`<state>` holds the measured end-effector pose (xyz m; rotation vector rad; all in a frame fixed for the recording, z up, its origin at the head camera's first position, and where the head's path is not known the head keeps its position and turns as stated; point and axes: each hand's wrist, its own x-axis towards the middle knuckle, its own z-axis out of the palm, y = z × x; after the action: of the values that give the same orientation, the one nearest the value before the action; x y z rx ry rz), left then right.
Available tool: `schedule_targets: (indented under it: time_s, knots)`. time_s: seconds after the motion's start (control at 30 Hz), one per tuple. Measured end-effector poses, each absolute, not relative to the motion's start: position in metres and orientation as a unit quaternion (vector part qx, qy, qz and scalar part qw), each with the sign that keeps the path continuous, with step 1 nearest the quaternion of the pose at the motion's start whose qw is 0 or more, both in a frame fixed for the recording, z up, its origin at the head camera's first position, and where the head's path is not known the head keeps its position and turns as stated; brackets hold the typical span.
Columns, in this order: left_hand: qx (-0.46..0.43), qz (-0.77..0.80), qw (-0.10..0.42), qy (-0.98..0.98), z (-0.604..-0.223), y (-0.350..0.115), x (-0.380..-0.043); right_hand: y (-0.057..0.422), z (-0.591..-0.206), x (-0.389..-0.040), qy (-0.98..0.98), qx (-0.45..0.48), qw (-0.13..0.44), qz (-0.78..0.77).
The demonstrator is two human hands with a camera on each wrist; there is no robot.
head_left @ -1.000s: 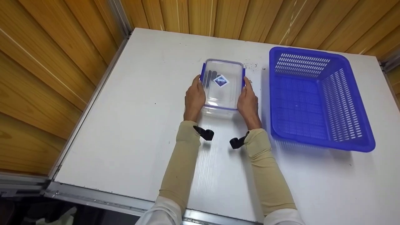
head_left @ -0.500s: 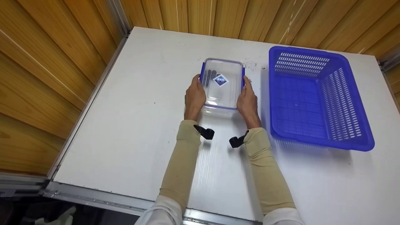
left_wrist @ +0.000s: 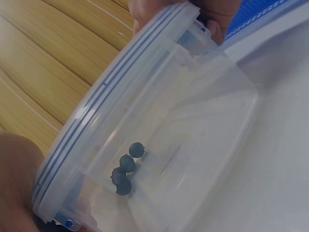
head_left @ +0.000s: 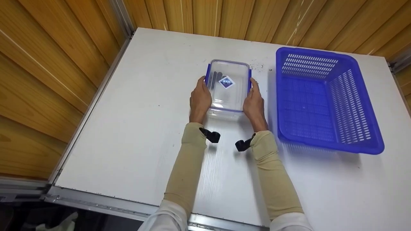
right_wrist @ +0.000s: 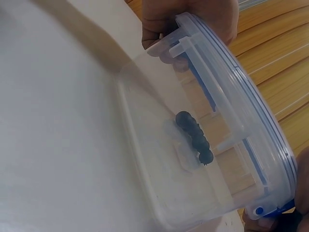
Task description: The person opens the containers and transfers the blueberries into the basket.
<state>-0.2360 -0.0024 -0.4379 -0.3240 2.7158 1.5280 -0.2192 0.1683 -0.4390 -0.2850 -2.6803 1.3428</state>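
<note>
A clear plastic food container [head_left: 229,99] with a clear lid, a blue seal and blue side latches [head_left: 250,74] is between both hands near the table's middle. A diamond-shaped label [head_left: 227,82] sits on the lid. My left hand [head_left: 200,101] grips its left side, and my right hand [head_left: 254,106] grips the right side, fingers along the latch edges. Inside lie several dark rods [head_left: 214,80] near the left wall. From the left wrist they show as round dark ends [left_wrist: 126,166]; the right wrist view likewise shows dark round ends [right_wrist: 195,137] in a row.
To the right of the container stands a blue slotted plastic basket [head_left: 374,149] on the white table [head_left: 128,128]. Wood-patterned walls [head_left: 205,16] rise behind and to the left. A metal edge [head_left: 102,203] runs along the table's front.
The hands keep their grip on the food container, which stays in place. Only a very slight shift of the whole head view shows.
</note>
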Motion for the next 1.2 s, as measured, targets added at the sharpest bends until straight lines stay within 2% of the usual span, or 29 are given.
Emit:
schedule_targets:
  time_s: [0.53, 1.2]
  knots:
    - [-0.101, 0.496, -0.012, 0.862, -0.4403, -0.0040, -0.2351, 0.1703, -0.4414, -0.2182, -0.881, -0.120, 0.072, 0.451]
    - [-0.129, 0.523, 0.020, 0.842, -0.4385, -0.0084, -0.2399, 0.1698, -0.4411, -0.2175, -0.889, -0.135, 0.092, 0.428]
